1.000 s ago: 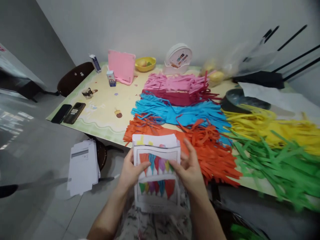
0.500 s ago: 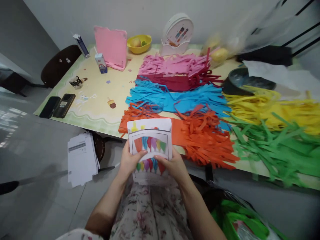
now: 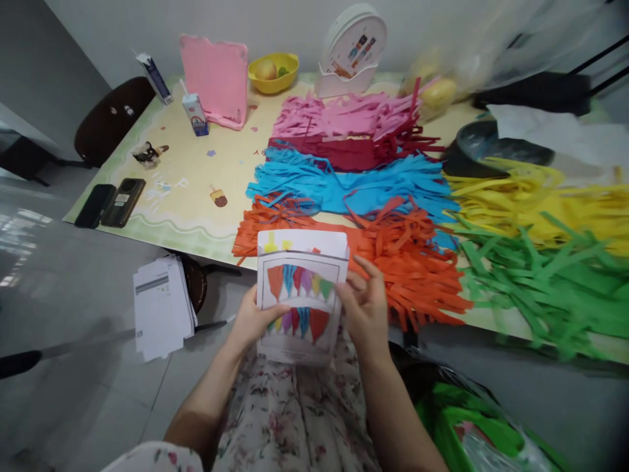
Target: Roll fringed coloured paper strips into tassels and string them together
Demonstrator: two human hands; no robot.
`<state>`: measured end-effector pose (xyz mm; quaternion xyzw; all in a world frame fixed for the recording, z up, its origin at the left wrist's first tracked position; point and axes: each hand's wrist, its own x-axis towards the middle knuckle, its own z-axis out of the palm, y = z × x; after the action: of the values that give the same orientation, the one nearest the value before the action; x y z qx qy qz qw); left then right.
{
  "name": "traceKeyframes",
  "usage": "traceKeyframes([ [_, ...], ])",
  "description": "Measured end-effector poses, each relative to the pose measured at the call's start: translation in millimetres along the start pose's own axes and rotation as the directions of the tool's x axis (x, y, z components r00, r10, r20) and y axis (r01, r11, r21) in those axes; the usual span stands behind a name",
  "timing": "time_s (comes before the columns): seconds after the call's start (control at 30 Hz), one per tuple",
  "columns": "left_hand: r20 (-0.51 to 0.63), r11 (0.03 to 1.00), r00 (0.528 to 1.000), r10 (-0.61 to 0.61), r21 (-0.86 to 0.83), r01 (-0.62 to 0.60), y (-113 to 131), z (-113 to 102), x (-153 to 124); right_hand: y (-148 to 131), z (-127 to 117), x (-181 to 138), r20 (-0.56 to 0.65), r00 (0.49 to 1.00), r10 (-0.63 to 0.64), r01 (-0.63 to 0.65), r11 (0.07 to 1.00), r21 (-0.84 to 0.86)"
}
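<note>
A small stack of printed paper sheets (image 3: 301,333) is held upright before my body, its front picture showing two rows of coloured tassels. My left hand (image 3: 253,319) grips it at the lower left edge, thumb across the front. My right hand (image 3: 367,318) is at the stack's right edge with fingers spread apart; the thumb tip is close to the paper, and I cannot tell if it touches. Beyond the stack, orange fringed paper (image 3: 413,282) lies along the table's near edge, with blue fringed paper (image 3: 344,187) behind it.
Pink (image 3: 344,118), yellow (image 3: 555,203) and green fringed paper (image 3: 531,282) lie on the table (image 3: 191,216). Two phones (image 3: 122,202) are at its left. A pink tablet case (image 3: 216,78), yellow bowl (image 3: 272,85) and dark bin (image 3: 472,151) stand farther back. Papers (image 3: 162,308) rest on a stool.
My right hand has let go of the stack's front and moved right, its fingers opening. The stack has shifted slightly right, still in my left hand.
</note>
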<state>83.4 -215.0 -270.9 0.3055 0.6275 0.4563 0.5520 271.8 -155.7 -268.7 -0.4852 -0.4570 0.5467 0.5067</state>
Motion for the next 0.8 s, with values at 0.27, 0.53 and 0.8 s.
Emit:
traceKeyframes([
  [0.27, -0.134, 0.933, 0.933, 0.333, -0.095, -0.346, 6, -9, 3, -2, -14, -4, 0.030, 0.999, 0.031, -0.029, 0.999, -0.041],
  [0.53, -0.089, 0.904, 0.902, 0.423, 0.117, -0.412, 8, -10, 4, 4, -24, -6, 0.086, 0.993, 0.078, -0.073, 0.996, -0.056],
  [0.8, -0.151, 0.883, 0.888, 0.435, 0.262, -0.389, 18, -17, -4, 12, -31, -7, 0.072, 0.997, -0.001, 0.019, 0.971, -0.239],
])
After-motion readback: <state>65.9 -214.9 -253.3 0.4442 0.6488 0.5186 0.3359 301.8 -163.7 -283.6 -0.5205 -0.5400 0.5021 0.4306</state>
